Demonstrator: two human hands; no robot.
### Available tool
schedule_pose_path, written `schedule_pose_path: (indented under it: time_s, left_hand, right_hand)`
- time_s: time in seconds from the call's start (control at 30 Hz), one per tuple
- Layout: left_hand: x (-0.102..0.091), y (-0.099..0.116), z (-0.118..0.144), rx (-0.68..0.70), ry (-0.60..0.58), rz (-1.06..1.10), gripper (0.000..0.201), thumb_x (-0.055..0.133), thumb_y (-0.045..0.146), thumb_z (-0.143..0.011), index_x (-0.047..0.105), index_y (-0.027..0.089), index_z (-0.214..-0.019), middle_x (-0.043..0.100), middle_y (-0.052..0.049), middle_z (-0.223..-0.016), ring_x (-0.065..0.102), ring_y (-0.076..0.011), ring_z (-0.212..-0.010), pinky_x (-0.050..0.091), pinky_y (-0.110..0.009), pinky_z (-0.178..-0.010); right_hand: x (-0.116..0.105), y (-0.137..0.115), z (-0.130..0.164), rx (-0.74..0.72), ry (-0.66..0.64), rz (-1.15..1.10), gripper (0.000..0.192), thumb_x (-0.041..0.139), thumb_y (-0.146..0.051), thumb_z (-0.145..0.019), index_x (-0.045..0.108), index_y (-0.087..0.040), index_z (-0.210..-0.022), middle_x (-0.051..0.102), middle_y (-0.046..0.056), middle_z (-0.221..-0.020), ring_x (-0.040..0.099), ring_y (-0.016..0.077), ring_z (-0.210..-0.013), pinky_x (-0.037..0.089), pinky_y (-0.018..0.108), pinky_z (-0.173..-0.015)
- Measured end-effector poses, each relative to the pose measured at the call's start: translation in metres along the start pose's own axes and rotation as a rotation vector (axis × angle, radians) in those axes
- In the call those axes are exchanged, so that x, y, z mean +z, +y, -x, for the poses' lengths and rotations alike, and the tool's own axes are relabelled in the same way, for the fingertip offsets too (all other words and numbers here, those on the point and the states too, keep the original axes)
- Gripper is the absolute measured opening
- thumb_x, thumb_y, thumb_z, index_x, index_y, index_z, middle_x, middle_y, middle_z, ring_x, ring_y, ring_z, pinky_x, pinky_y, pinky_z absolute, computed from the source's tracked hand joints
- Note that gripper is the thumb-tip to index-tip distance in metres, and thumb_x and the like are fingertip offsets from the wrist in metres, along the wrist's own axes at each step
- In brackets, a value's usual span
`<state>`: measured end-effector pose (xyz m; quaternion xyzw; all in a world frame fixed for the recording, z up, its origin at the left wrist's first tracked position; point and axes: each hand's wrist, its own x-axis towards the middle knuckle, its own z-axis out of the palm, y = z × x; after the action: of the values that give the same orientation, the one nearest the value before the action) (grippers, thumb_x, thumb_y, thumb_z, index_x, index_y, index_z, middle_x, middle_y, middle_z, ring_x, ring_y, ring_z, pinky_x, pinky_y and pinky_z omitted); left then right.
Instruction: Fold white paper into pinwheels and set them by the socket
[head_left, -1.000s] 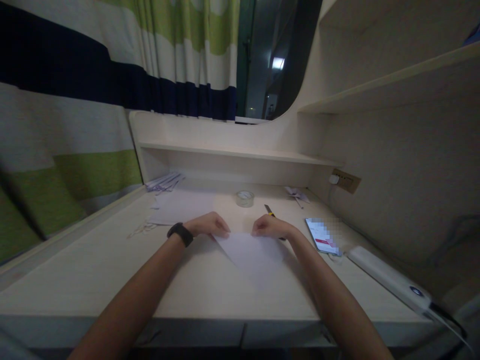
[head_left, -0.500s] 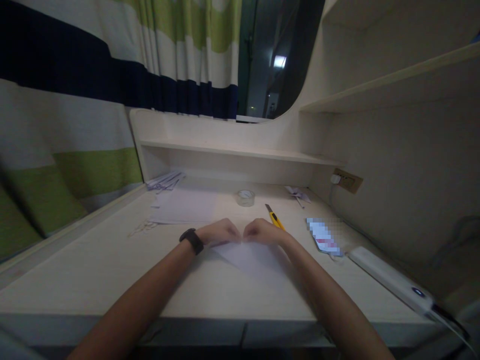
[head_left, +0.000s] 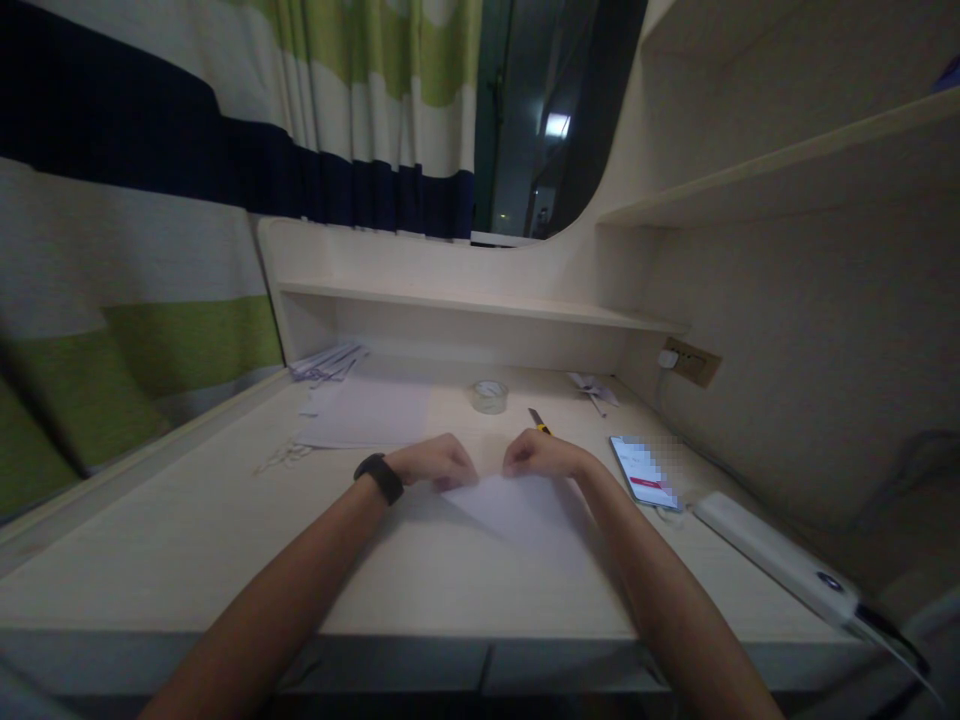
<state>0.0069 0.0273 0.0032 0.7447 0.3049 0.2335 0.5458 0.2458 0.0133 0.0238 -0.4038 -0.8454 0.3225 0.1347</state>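
A white sheet of paper (head_left: 517, 515) lies on the desk in front of me, its far edge between my hands. My left hand (head_left: 439, 462), with a dark watch (head_left: 380, 478) on the wrist, pinches the paper at its far left. Gripping the far edge further right is my right hand (head_left: 541, 455), its fingers closed. A yellow utility knife (head_left: 537, 420) lies just beyond that hand, which covers most of its handle. Past both hands stands a roll of clear tape (head_left: 490, 397).
A paper stack (head_left: 367, 410) and folded paper strips (head_left: 330, 362) lie at back left. A paper pinwheel (head_left: 594, 390) is at back right. On the right are a phone (head_left: 645, 475) and a white power strip (head_left: 776, 560). A low shelf (head_left: 480, 303) spans the back.
My right hand has slid to the right along the paper's far edge, widening the gap between my hands. It now covers more of the knife. My left hand has barely moved.
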Motion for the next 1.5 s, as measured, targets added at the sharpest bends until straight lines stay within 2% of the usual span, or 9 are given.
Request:
schedule_pose_path:
  time_s: [0.1, 0.2, 0.33, 0.5, 0.67, 0.83, 1.0, 1.27, 1.5]
  left_hand:
    - [-0.005, 0.003, 0.001, -0.108, -0.158, -0.118, 0.015, 0.068, 0.026, -0.064, 0.072, 0.011, -0.066, 0.064, -0.004, -0.054, 0.055, -0.0117, -0.046, 0.039, -0.021, -0.046]
    - [-0.014, 0.002, 0.002, -0.15, -0.165, -0.123, 0.023, 0.068, 0.031, -0.068, 0.073, 0.011, -0.077, 0.071, -0.008, -0.069, 0.064, -0.0156, -0.058, 0.048, -0.024, -0.054]
    - [-0.031, -0.007, 0.003, -0.142, -0.162, -0.161, 0.027, 0.068, 0.038, -0.07, 0.074, 0.013, -0.078, 0.072, -0.01, -0.073, 0.065, -0.016, -0.061, 0.049, -0.024, -0.056]
    - [-0.05, -0.019, 0.002, -0.162, -0.05, -0.149, 0.027, 0.069, 0.038, -0.067, 0.073, 0.013, -0.078, 0.072, -0.011, -0.075, 0.066, -0.0172, -0.063, 0.049, -0.024, -0.056]
    - [-0.038, -0.017, -0.005, -0.116, 0.133, -0.124, 0.038, 0.065, 0.048, -0.071, 0.072, 0.013, -0.085, 0.072, -0.011, -0.085, 0.065, -0.0167, -0.069, 0.049, -0.025, -0.059]
    - [-0.01, -0.014, -0.012, 0.002, -0.039, -0.18, 0.037, 0.067, 0.047, -0.07, 0.072, 0.01, -0.076, 0.067, -0.006, -0.069, 0.058, -0.0138, -0.059, 0.045, -0.023, -0.053]
    - [0.0, -0.019, -0.015, 0.061, -0.063, -0.312, 0.033, 0.066, 0.041, -0.07, 0.072, 0.009, -0.073, 0.062, -0.003, -0.059, 0.051, -0.0117, -0.054, 0.039, -0.022, -0.052]
    - [-0.01, -0.015, -0.013, 0.029, -0.087, -0.263, 0.025, 0.068, 0.036, -0.066, 0.073, 0.012, -0.072, 0.065, -0.003, -0.061, 0.052, -0.0124, -0.055, 0.037, -0.023, -0.054]
    - [-0.043, -0.019, -0.001, -0.134, -0.006, -0.228, 0.021, 0.071, 0.031, -0.058, 0.073, 0.013, -0.068, 0.066, -0.003, -0.059, 0.055, -0.0146, -0.056, 0.037, -0.024, -0.055]
  right_hand:
    - [-0.007, 0.001, 0.004, 0.009, 0.01, -0.009, 0.022, 0.063, -0.031, -0.069, 0.07, -0.01, -0.07, 0.065, 0.003, -0.064, 0.054, 0.0126, -0.059, 0.04, 0.022, -0.058]
    - [-0.015, 0.006, 0.008, 0.027, 0.01, 0.0, 0.027, 0.063, -0.036, -0.069, 0.07, -0.01, -0.072, 0.064, 0.003, -0.064, 0.053, 0.0126, -0.059, 0.04, 0.023, -0.059]
    - [-0.022, 0.014, 0.011, 0.051, 0.036, 0.009, 0.029, 0.063, -0.037, -0.069, 0.07, -0.009, -0.074, 0.064, 0.003, -0.064, 0.052, 0.0126, -0.058, 0.039, 0.023, -0.057]
    - [-0.024, 0.019, 0.011, 0.086, 0.1, 0.083, 0.026, 0.062, -0.033, -0.067, 0.071, -0.01, -0.071, 0.065, 0.003, -0.061, 0.052, 0.013, -0.057, 0.038, 0.023, -0.055]
    - [-0.017, 0.015, 0.007, 0.086, 0.112, 0.061, 0.023, 0.062, -0.031, -0.067, 0.071, -0.01, -0.071, 0.066, 0.004, -0.063, 0.052, 0.0126, -0.057, 0.039, 0.023, -0.056]
    - [-0.003, 0.009, -0.001, 0.058, 0.115, -0.055, 0.022, 0.064, -0.031, -0.067, 0.071, -0.01, -0.071, 0.066, 0.004, -0.064, 0.054, 0.0123, -0.057, 0.041, 0.023, -0.057]
    - [0.008, 0.005, -0.006, 0.05, 0.04, -0.058, 0.02, 0.063, -0.025, -0.067, 0.073, -0.011, -0.075, 0.069, 0.005, -0.068, 0.057, 0.0134, -0.061, 0.042, 0.023, -0.059]
    - [0.008, 0.001, -0.003, 0.066, -0.015, -0.148, 0.021, 0.063, -0.026, -0.065, 0.073, -0.01, -0.074, 0.065, 0.003, -0.063, 0.051, 0.0103, -0.054, 0.038, 0.021, -0.052]
    - [-0.008, 0.016, 0.008, 0.211, -0.067, -0.211, 0.02, 0.066, -0.026, -0.059, 0.072, -0.011, -0.07, 0.063, 0.001, -0.056, 0.052, 0.0104, -0.051, 0.039, 0.02, -0.049]
